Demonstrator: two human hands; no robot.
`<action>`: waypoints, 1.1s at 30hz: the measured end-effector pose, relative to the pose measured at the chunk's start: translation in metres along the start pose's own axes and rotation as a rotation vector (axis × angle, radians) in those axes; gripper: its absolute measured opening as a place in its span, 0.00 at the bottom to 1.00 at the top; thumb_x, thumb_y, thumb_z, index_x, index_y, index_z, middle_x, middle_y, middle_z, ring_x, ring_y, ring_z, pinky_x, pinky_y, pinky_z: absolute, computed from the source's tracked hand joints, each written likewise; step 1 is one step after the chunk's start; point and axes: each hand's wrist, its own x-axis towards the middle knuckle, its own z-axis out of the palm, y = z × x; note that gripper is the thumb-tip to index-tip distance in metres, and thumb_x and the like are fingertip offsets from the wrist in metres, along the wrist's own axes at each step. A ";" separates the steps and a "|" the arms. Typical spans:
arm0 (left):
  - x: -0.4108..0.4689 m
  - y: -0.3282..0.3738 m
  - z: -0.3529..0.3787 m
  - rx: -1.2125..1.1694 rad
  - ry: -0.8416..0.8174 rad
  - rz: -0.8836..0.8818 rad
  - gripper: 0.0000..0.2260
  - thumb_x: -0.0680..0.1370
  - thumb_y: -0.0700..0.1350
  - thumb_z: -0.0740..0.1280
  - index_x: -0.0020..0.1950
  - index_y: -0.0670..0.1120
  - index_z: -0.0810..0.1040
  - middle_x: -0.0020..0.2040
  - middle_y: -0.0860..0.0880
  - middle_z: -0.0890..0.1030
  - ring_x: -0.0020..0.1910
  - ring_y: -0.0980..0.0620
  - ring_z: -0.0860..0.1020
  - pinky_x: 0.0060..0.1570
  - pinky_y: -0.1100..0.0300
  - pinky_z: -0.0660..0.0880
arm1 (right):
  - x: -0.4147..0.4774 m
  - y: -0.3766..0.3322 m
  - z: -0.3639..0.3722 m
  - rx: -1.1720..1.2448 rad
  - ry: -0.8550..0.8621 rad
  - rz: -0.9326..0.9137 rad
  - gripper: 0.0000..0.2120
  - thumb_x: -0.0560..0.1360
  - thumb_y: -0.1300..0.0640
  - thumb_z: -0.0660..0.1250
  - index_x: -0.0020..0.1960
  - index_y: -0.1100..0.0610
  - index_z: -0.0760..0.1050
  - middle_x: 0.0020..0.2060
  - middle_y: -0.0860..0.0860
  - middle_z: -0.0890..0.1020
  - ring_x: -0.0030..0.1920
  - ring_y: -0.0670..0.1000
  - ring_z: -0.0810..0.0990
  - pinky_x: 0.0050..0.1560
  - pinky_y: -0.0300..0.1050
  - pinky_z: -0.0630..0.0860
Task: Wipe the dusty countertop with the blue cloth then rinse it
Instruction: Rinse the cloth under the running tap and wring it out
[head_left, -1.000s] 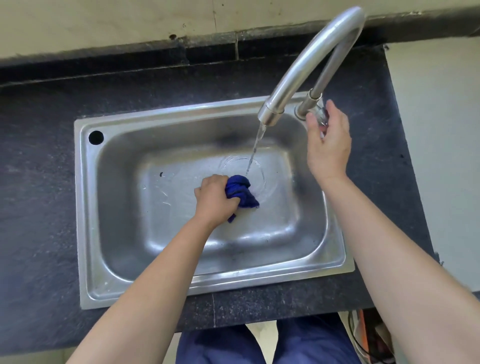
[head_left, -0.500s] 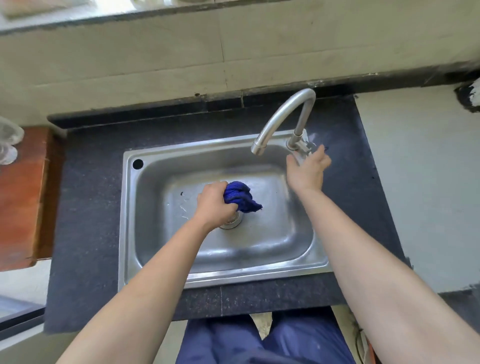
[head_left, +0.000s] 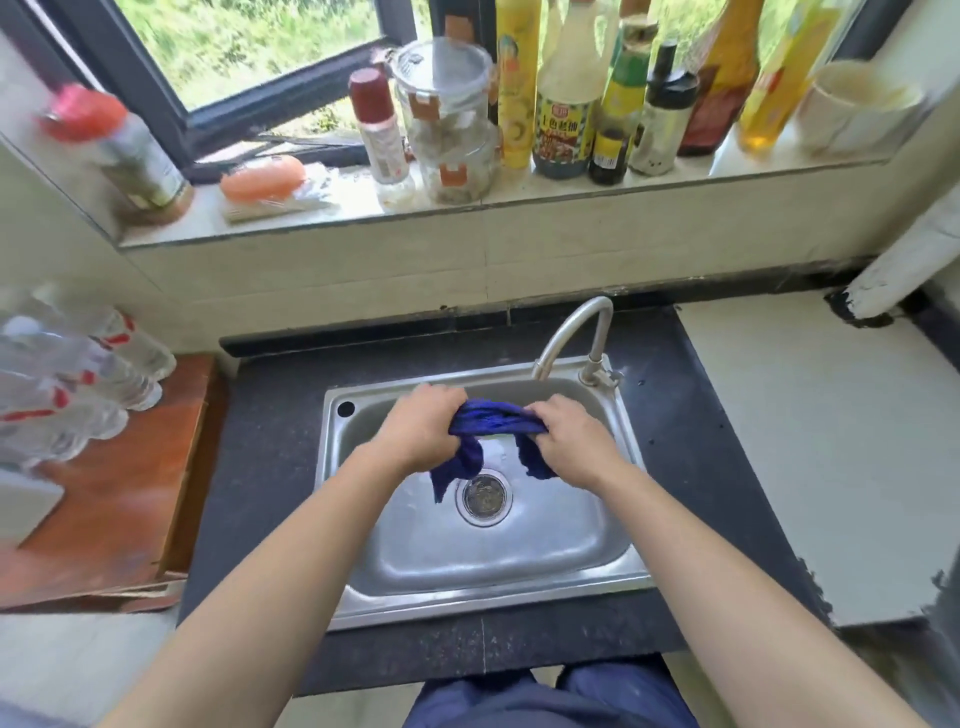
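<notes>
The blue cloth (head_left: 493, 420) is stretched and twisted between my two hands above the steel sink (head_left: 483, 587). My left hand (head_left: 423, 428) grips its left end and my right hand (head_left: 574, 441) grips its right end. Two loose ends of the cloth hang down toward the drain (head_left: 484, 498). The curved tap (head_left: 571, 332) stands behind my hands, and no water is seen running from it. Dark speckled countertop (head_left: 265, 467) surrounds the sink.
A window sill above holds several bottles and jars (head_left: 563, 104). Plastic water bottles (head_left: 67, 384) lie on a wooden surface (head_left: 114, 509) at the left. A white counter section (head_left: 810, 441) lies to the right.
My right hand left the tap handle and took hold of the cloth. The water stopped. The cloth went from a bunched ball in my left hand to a twisted strip between both hands. The view rose.
</notes>
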 end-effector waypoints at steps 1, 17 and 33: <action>-0.002 -0.005 -0.005 0.086 0.005 -0.009 0.06 0.71 0.42 0.65 0.43 0.50 0.69 0.45 0.49 0.75 0.49 0.45 0.72 0.44 0.51 0.71 | -0.003 0.004 -0.003 -0.050 0.000 0.011 0.07 0.75 0.51 0.61 0.49 0.47 0.77 0.47 0.49 0.73 0.52 0.55 0.74 0.50 0.56 0.77; -0.030 0.006 -0.008 -0.158 0.121 0.129 0.08 0.71 0.41 0.64 0.45 0.49 0.66 0.42 0.51 0.73 0.45 0.47 0.71 0.41 0.51 0.71 | -0.026 -0.048 0.004 0.187 -0.003 -0.032 0.26 0.67 0.51 0.67 0.66 0.48 0.71 0.57 0.48 0.77 0.60 0.52 0.74 0.61 0.50 0.72; -0.041 -0.019 0.002 -0.139 0.162 0.079 0.09 0.69 0.42 0.66 0.47 0.52 0.71 0.46 0.51 0.77 0.49 0.47 0.70 0.51 0.50 0.71 | -0.037 -0.052 -0.010 0.299 -0.114 0.075 0.09 0.70 0.53 0.64 0.49 0.47 0.69 0.41 0.49 0.82 0.43 0.51 0.80 0.46 0.49 0.77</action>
